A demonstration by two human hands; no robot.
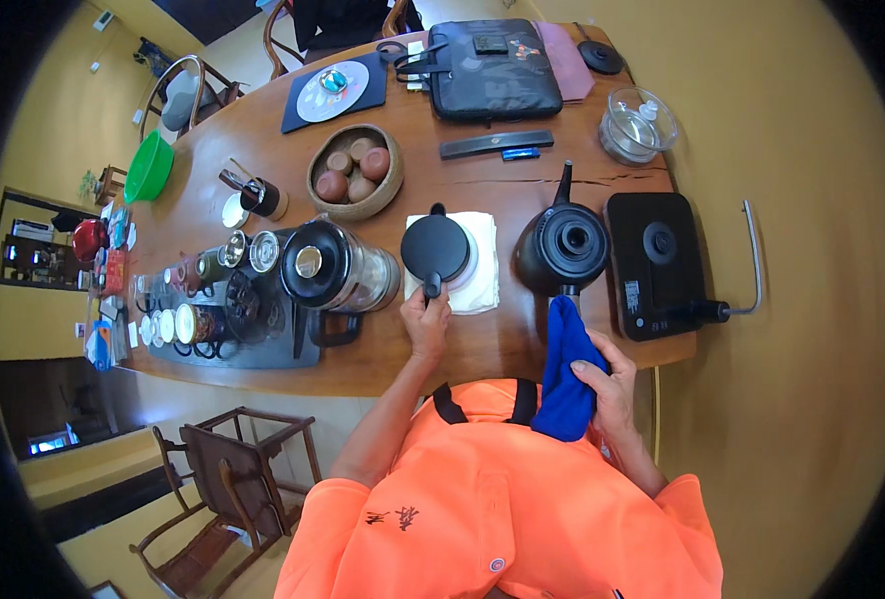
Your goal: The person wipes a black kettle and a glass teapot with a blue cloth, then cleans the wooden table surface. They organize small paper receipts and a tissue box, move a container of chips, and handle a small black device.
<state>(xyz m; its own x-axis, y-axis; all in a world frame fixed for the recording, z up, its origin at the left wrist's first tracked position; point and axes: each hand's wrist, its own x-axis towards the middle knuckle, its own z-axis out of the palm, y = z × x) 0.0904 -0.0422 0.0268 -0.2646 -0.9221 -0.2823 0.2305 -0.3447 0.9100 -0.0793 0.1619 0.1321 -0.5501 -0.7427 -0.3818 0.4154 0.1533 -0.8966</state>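
Observation:
My left hand (426, 324) is closed around the handle of a small pot with a flat, round black lid (435, 248) and a short spout pointing away from me. The pot is over a folded white cloth (480, 285); whether its base rests there is hidden. A blue cloth (567, 384) hangs from my right hand (612, 384), pinched between thumb and fingers. Its upper end reaches the near side of a black kettle (570, 248), covering part of the kettle's handle. That kettle has a long thin spout aimed at the table's far side.
Right of the kettle lies a black electric base (654, 262) with a metal pipe (754, 255). Leftward are a glass pot (348, 268) and a tray (298, 349) crowded with cups. Beyond them sit a bowl (395, 185) of small brown cups, a bag (492, 80) and a glass dish (634, 140).

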